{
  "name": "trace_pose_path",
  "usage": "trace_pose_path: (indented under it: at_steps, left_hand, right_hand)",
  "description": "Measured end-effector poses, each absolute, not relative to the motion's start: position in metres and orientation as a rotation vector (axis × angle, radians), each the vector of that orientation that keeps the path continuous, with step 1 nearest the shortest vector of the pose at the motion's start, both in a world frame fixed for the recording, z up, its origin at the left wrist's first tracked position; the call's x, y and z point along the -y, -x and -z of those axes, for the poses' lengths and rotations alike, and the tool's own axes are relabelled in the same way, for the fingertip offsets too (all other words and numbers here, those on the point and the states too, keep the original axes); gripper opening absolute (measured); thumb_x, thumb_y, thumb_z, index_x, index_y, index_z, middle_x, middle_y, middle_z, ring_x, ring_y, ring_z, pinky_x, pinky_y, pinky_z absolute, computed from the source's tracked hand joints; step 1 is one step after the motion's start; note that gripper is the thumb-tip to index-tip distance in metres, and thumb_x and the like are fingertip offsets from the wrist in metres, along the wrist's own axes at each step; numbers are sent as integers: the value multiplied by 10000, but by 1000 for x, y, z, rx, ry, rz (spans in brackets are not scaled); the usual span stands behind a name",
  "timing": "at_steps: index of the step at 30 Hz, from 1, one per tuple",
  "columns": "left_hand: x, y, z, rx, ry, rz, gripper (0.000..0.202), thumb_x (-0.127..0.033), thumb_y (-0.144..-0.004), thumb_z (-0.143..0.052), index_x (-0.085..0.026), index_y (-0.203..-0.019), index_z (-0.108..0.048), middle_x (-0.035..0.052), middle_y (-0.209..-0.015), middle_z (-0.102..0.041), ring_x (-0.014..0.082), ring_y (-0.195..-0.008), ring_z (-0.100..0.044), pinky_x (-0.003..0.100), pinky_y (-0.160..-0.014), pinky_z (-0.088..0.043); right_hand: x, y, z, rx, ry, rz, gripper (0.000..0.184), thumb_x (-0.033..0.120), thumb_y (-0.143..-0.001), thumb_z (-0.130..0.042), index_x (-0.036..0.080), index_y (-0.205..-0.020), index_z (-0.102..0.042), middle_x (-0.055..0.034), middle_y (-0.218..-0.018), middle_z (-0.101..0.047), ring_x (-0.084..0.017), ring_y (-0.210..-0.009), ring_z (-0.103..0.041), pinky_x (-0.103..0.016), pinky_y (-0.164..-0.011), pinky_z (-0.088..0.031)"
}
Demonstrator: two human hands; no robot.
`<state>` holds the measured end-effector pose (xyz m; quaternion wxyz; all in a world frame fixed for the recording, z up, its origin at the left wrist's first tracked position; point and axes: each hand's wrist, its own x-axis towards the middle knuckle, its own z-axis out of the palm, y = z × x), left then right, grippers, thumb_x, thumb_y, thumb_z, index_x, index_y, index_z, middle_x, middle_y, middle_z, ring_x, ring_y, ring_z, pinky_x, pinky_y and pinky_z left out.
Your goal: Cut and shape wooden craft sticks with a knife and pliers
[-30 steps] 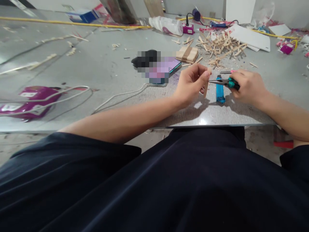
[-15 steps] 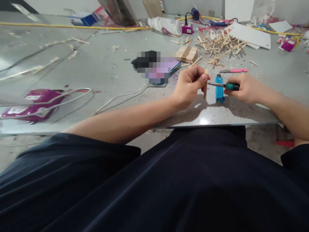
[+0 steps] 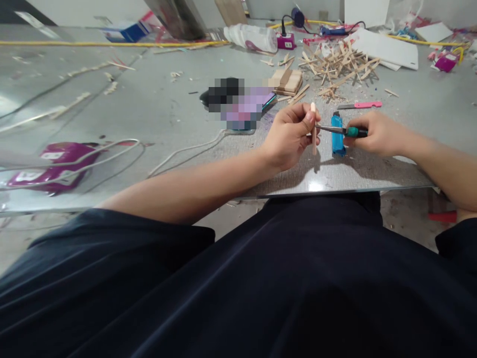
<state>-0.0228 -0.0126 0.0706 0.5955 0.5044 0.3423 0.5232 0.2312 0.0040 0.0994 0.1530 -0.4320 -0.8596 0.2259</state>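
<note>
My left hand (image 3: 292, 130) pinches a wooden craft stick (image 3: 313, 134) between thumb and fingers, holding it upright just above the table's front part. My right hand (image 3: 368, 132) is closed round the green-and-black handle of a hand tool with a slim, tapering metal shaft (image 3: 330, 129). The shaft points left, and its tip meets the stick or lies right beside it; the exact contact is too small to tell. Beneath the shaft a blue oblong object (image 3: 337, 141) with a dark end rests on the table. A pink-handled knife (image 3: 367, 105) lies just beyond it.
Behind my hands are a pile of loose wooden sticks (image 3: 343, 64) and a banded stack of sticks (image 3: 288, 82). A phone (image 3: 268, 103), partly blurred out, lies left of them. Further left, a white cable (image 3: 186, 148) runs near purple packs (image 3: 55, 164). A plastic bottle (image 3: 253, 38) lies at the back.
The craft stick has turned a little in my left hand and now shows its narrow edge. Both hands and the tool have otherwise hardly moved; the whole view has shifted slightly.
</note>
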Motion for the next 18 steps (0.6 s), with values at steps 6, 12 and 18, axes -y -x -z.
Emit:
trace_pose_path:
  at_steps: [6, 12, 18]
  left_hand:
    - [15, 24, -76, -703, -1064, -1107, 341, -211, -1091, -728, -228, -798, -555, -51, -766, -498, 67, -602, -529, 181, -576, -550]
    - [15, 27, -80, -621, -1044, -1036, 382, -250, -1049, -812, -228, -781, -541, -43, -786, -507, 69, -634, -550, 181, -567, -525]
    - [13, 26, -76, -692, -1126, -1138, 347, -387, -1076, -827, -243, -843, -614, -43, -759, -589, 85, -637, -617, 196, -560, -545]
  right_hand:
    - [1, -229, -97, 2420, 1214, -511, 218, 446, -918, -729, 264, -831, -646, -8, -728, -617, -198, -684, -505, -389, -682, -402]
    - [1, -233, -89, 2430, 1214, -235, 278, 558, -1012, -683, 284, -978, -720, -74, -940, -774, -266, -863, -624, -437, -837, -508]
    - [-22, -245, -73, 2378, 1102, -62, 262, 521, -1033, -629, 288, -1011, -747, -82, -937, -777, -299, -910, -736, -456, -899, -554]
